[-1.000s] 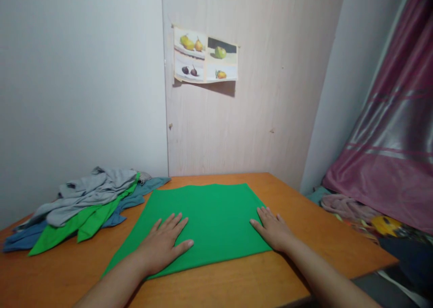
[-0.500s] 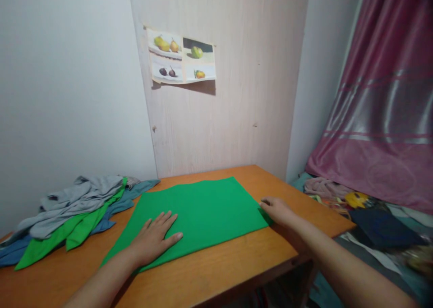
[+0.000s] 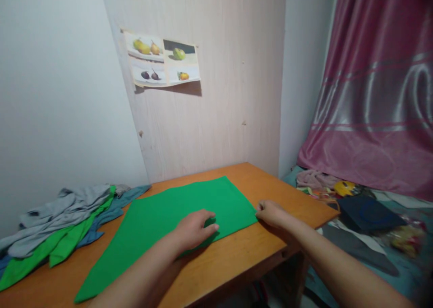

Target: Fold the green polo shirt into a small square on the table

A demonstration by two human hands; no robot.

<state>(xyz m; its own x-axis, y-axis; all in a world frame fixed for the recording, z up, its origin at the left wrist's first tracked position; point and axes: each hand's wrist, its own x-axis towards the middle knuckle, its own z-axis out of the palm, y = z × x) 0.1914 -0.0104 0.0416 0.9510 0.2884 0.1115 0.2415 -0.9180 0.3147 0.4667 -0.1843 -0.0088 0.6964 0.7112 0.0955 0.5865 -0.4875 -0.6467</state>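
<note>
A flat green cloth [image 3: 162, 213] lies spread over the wooden table [image 3: 233, 265], its near-left corner drawn out towards the front edge. My left hand [image 3: 194, 229] is above the cloth near its front edge, thumb and fingers apart and nothing between them. Whether its fingertips touch the fabric I cannot tell. At the cloth's near-right corner, my right hand [image 3: 271, 213] has its fingers closed on the fabric. My left forearm hides part of the front edge.
On the table's left side lies a heap of grey, bright green and blue clothes [image 3: 61, 220]. Fruit pictures [image 3: 164, 60] hang on the back wall. To the right, beyond the table edge, are a dark blue flat item [image 3: 368, 214], a yellow object [image 3: 345, 188] and a pink curtain [image 3: 365, 118].
My left hand has lifted from lying flat on the cloth and moved right, closer to my right hand. My right hand stays at the cloth's corner. The view has turned slightly right.
</note>
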